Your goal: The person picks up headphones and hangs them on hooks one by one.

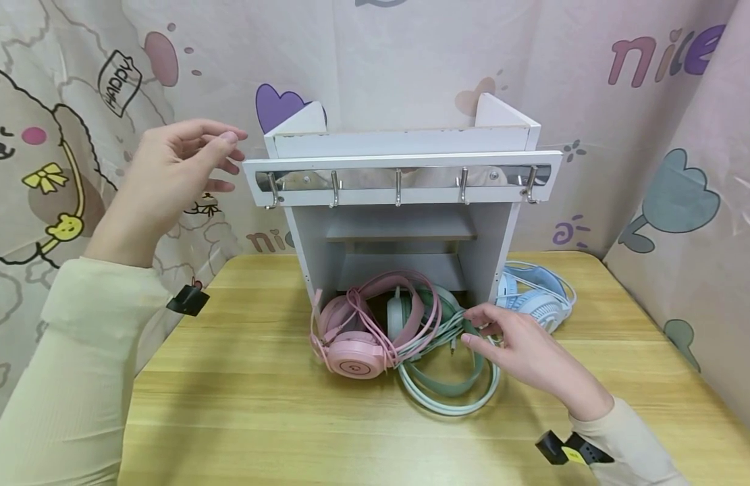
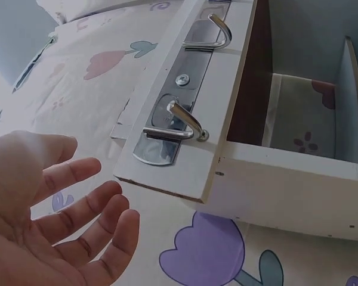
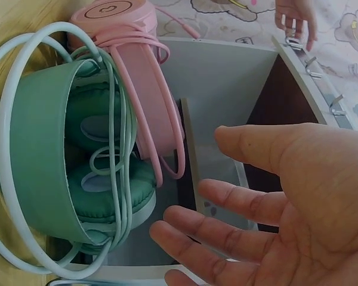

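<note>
My left hand (image 1: pixel 174 169) is raised beside the left end of a white hook rail (image 1: pixel 368 196), its fingers loosely bent. In the left wrist view a small gap separates the fingers from the rail's end, and the palm holds nothing. My right hand (image 1: pixel 526 347) hovers at the right of green headphones (image 1: pixel 449 389), fingers spread and relaxed. The right wrist view shows this hand holding nothing, apart from the green headphones (image 3: pixel 39 155) with their bundled cable. Pink headphones (image 1: pixel 355 356) lie on the left of the green pair, with cable looped around them.
A white shelf unit (image 1: pixel 405 141) stands at the back of the wooden table (image 1: pixel 277 418), the rail with several metal hooks across its front. Blue headphones (image 1: pixel 540 305) lie at the unit's right side. A printed curtain (image 1: pixel 399 61) hangs behind and along both sides.
</note>
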Demonstrator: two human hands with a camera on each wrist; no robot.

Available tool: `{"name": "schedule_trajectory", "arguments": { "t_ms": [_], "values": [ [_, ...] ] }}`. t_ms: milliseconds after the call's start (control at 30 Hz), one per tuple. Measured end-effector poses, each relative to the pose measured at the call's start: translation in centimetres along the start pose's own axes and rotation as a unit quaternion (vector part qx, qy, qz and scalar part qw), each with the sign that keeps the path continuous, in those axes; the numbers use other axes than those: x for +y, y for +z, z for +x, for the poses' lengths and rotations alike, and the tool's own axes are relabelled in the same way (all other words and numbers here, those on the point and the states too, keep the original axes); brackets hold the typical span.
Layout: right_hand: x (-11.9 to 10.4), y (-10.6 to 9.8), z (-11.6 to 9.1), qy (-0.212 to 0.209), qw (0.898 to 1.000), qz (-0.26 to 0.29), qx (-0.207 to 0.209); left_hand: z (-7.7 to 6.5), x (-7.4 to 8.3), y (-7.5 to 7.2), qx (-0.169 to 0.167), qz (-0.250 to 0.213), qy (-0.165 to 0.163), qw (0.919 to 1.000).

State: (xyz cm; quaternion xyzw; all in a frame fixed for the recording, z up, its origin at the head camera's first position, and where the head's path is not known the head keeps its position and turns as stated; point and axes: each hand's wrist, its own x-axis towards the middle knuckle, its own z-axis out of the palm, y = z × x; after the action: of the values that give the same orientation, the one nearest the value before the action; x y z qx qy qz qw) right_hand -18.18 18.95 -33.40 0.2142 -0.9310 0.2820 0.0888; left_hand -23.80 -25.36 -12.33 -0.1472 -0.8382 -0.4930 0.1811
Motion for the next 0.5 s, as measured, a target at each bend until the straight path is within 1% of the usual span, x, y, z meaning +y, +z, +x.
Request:
{"name": "schedule_trajectory", "arguments": {
  "t_ms": [267,400,500],
  "values": [
    [0.1,0.0,0.0,-0.003,1.000,0.005,-0.002,1.0,0.6,0.8,-0.019,0.012,0.009,0.9997],
    [0.1,0.0,0.0,-0.001,1.000,0.008,-0.004,1.4,1.0,0.9,-0.020,0.018,0.018,0.9995],
    [0.1,0.0,0.0,0.006,1.000,0.008,-0.006,1.8,1.2,1.0,-0.022,0.030,0.021,0.9991]
  ]
}}
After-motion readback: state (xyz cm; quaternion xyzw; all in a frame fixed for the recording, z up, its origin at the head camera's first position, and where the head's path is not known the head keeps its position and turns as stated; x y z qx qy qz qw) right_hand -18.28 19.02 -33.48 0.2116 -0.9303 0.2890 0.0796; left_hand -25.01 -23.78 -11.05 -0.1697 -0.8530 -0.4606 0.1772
